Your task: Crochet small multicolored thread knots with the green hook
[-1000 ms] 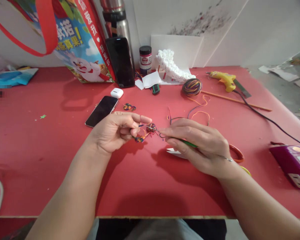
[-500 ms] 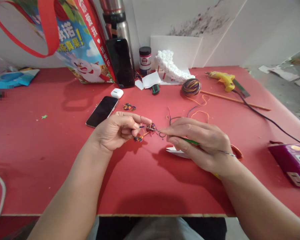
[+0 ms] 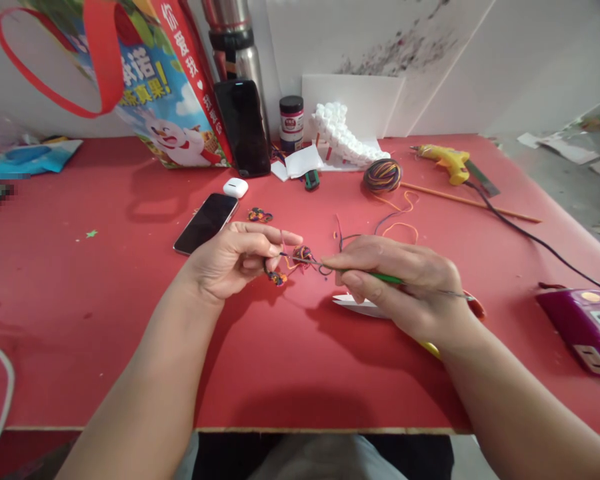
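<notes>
My left hand (image 3: 247, 257) pinches a small piece of multicoloured crochet work (image 3: 277, 278), which dangles below its fingertips. In my right hand (image 3: 405, 277) is a green-handled crochet hook (image 3: 386, 278), its thin metal tip pointing left to the yarn at my left fingers. Just behind the hook's shaft lies a small tangle of multicoloured yarn (image 3: 303, 254) on the table. Scissors (image 3: 360, 305) rest under my right hand, which hides most of their handles.
On the red table (image 3: 300, 373) are a phone (image 3: 206, 223), an earbud case (image 3: 235, 188) and a second crochet piece (image 3: 260, 215). Further back stand a bag (image 3: 165, 100), a propped phone (image 3: 243, 127), a yarn ball (image 3: 383, 175) and a yellow glue gun (image 3: 445, 162). A purple box (image 3: 583, 327) sits right.
The crochet hook's tip has shifted slightly at the left fingertips, and its handle shows a little more. Both hands stay nearly in place; the whole view has shifted slightly.
</notes>
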Available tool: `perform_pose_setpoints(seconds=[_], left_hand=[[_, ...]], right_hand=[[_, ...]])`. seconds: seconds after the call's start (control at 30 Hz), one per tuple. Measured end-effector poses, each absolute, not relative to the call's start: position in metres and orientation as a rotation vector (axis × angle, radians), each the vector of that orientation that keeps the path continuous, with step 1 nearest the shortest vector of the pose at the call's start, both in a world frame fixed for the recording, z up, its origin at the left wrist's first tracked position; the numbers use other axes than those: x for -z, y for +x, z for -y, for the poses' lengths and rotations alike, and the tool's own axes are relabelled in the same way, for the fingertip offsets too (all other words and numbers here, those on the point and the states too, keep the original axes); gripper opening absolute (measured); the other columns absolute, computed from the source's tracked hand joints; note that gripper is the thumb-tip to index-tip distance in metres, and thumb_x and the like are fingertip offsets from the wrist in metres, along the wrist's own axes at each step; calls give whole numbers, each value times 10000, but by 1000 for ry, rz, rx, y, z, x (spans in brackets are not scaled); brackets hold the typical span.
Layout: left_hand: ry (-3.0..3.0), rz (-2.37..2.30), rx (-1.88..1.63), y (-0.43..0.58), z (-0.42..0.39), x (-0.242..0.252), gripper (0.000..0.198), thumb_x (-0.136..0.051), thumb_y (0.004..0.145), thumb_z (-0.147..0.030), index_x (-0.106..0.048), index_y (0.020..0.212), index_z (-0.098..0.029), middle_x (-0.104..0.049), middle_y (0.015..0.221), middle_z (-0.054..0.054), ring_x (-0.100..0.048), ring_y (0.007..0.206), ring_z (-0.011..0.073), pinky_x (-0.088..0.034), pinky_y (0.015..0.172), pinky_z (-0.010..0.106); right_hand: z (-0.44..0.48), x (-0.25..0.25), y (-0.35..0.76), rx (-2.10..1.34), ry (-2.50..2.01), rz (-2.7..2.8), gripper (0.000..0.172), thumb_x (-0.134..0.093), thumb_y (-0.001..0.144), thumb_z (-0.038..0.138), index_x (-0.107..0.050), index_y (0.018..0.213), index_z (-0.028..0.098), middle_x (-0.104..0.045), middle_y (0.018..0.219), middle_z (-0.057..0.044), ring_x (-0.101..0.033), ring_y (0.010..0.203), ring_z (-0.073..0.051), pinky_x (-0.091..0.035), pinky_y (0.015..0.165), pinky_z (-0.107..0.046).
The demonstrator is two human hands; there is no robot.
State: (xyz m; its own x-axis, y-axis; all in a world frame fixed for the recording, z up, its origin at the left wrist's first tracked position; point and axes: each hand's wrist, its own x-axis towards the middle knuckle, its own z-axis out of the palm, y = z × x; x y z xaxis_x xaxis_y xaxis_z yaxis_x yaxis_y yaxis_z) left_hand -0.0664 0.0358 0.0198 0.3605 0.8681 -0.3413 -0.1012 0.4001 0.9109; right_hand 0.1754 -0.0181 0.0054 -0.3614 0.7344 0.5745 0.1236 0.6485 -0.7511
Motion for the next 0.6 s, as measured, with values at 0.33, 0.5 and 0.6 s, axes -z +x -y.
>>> perform_pose_setpoints(seconds=[0.33,0.5,0.6], left_hand=[[834,-781,-901,-38,-20,-14,295,-802,665,-81,-904,918,-194,-687,597,27,-530,499,59,-281,403,144],[860,-757,-959,-36,-16,-10,261,-849,730,-113,-903,974,-191,-698,656,25,-579,563,76,-324,436,160],[909,-734,-952,-38,-14,-10,241,-844,803,-161,-899,1033,-207,-754,726,47,-522,541,72,-367,468,194]], right_hand=[[21,19,161,-1143,-668,1301,193,-684,1055,235,-817,1192,260,-774,853,-18,-665,654,-118,-578,627,-291],[20,21,159,-1166,-668,1233,178,-689,1058,261,-815,1180,281,-771,876,-12,-672,669,-118,-585,660,-305],[20,19,160,-1159,-670,1231,169,-694,1054,259,-817,1169,278,-764,872,-10,-669,666,-120,-586,658,-308]])
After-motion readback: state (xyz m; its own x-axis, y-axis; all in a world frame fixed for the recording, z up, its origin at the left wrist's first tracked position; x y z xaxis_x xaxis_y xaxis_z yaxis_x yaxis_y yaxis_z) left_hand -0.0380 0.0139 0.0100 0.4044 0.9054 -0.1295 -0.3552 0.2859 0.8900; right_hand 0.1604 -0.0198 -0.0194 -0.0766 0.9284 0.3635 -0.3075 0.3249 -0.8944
